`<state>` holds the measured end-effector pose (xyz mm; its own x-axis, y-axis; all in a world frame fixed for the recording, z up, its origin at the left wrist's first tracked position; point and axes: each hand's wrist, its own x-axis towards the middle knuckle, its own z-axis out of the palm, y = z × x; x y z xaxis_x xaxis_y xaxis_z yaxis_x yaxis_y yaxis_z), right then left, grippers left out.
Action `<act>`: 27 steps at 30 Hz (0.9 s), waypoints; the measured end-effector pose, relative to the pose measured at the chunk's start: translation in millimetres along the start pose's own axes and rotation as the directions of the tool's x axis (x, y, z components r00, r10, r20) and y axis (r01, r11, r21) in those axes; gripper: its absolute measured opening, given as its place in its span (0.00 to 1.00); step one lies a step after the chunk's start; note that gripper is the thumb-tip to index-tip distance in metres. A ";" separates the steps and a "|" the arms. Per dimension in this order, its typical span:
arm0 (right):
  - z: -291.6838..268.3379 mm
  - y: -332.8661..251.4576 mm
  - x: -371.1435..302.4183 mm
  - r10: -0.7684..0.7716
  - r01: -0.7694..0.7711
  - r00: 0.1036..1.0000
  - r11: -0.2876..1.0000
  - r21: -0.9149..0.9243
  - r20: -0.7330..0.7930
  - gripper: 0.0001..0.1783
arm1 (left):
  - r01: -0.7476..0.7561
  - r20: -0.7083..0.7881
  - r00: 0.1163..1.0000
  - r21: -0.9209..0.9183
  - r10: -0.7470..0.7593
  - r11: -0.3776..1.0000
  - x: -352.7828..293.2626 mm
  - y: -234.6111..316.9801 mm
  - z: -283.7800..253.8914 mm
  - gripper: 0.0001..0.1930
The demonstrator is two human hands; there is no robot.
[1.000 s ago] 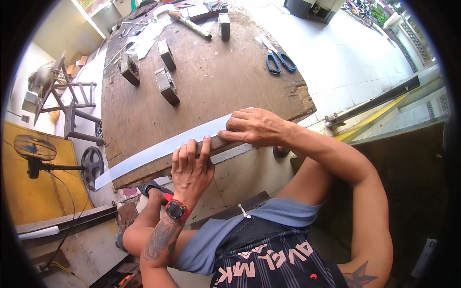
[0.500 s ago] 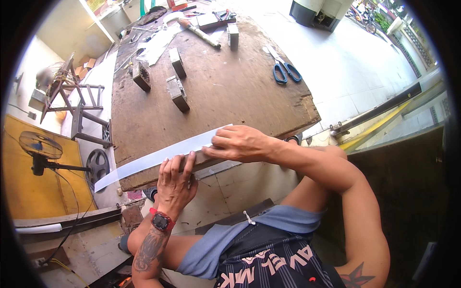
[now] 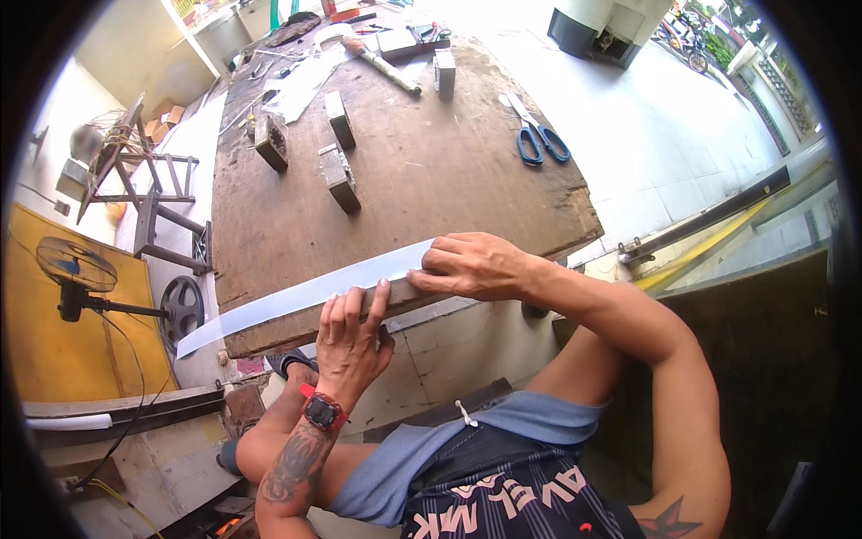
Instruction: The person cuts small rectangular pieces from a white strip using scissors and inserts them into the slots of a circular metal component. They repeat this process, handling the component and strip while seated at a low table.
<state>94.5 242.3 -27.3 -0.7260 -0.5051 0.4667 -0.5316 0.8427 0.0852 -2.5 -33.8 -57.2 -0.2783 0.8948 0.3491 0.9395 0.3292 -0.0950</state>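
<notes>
A long white strip (image 3: 296, 292), like paper or thin sheet, lies along the near edge of the wooden table (image 3: 467, 171). Its left end sticks out past the table's corner. My left hand (image 3: 350, 337) rests with stretched fingers on the strip's near edge, the palm hanging off the table side. At the strip's right end, my right hand (image 3: 476, 265) has its fingers curled and pinched at the strip; its fingertips are partly hidden. Beyond the strip stand several grey metal blocks (image 3: 338, 180). Scissors (image 3: 541, 144) with blue handles lie near the right edge.
A rod-like tool (image 3: 386, 67) lies farther back, among clear sheets (image 3: 305, 90) and assorted tools. To the left stand a fan (image 3: 76, 269) and a dark wooden frame (image 3: 166, 229). My legs are under the near table edge.
Both hands have shifted a little to the right along the strip. The strip's left end has stayed in place, and the view has tilted slightly.
</notes>
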 end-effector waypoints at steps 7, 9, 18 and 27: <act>-5.1 -1.1 -2.5 0.055 -0.057 0.996 0.998 0.035 0.064 0.18 | 0.107 -0.085 0.989 -0.117 -0.118 0.987 19.6 23.7 16.5 0.44; -8.8 1.7 -6.5 0.026 -0.026 0.999 0.999 0.020 0.022 0.19 | 0.027 -0.091 0.995 -0.080 -0.035 0.996 16.4 18.4 16.1 0.46; -8.8 5.2 -13.0 0.042 -0.048 0.996 0.996 0.075 0.079 0.19 | 0.060 -0.094 0.994 -0.010 -0.060 0.998 30.4 40.1 21.7 0.43; -23.9 14.3 -36.5 0.054 -0.055 0.998 0.998 0.036 0.041 0.19 | 0.017 -0.065 0.998 -0.028 -0.018 0.999 24.9 35.5 25.7 0.48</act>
<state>123.8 277.2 -22.0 -0.7708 -0.4665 0.4338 -0.5061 0.8620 0.0276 18.7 8.0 -75.8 -0.2819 0.8671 0.4106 0.9399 0.3355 -0.0633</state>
